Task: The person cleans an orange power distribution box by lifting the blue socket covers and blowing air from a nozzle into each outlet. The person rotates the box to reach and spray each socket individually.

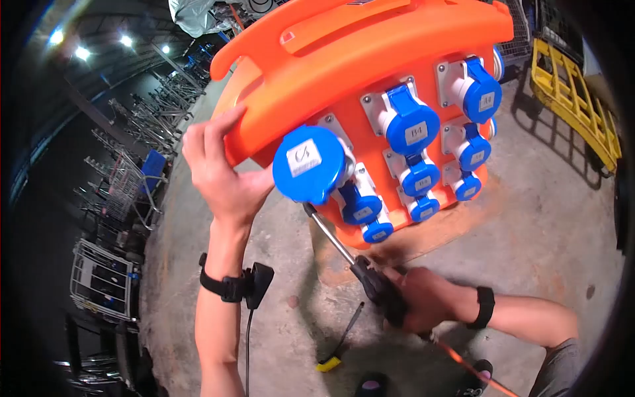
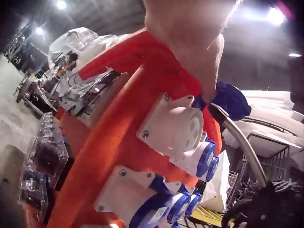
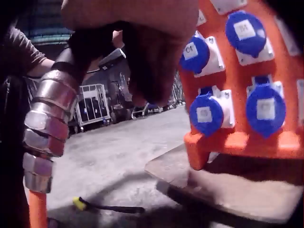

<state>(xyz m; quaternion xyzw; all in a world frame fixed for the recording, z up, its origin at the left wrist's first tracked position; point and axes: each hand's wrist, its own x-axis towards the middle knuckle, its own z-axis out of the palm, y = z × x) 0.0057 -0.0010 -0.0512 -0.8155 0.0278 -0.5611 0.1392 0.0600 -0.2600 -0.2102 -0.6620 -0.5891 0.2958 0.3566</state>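
Observation:
An orange power distribution box (image 1: 317, 79) carries rows of white sockets with blue lids. My left hand (image 1: 218, 165) is at its left edge, fingers bent over the orange rim, thumb holding up the blue lid (image 1: 307, 165) labelled C4. In the left wrist view the white socket (image 2: 178, 128) under that lid is uncovered, its round holes showing. My right hand (image 1: 426, 301) grips a black air blow gun (image 1: 377, 288). Its long metal nozzle (image 2: 242, 140) points up, with the tip close by the raised lid. Metal couplings (image 3: 45, 128) join the gun to an orange hose (image 3: 38, 209).
The box stands on a wooden board (image 3: 173, 166) on the concrete floor. A brush with a yellow end (image 1: 329, 363) lies near my feet. To the right is a yellow cart (image 1: 575, 99); white-framed trolleys (image 1: 102, 281) stand at the left.

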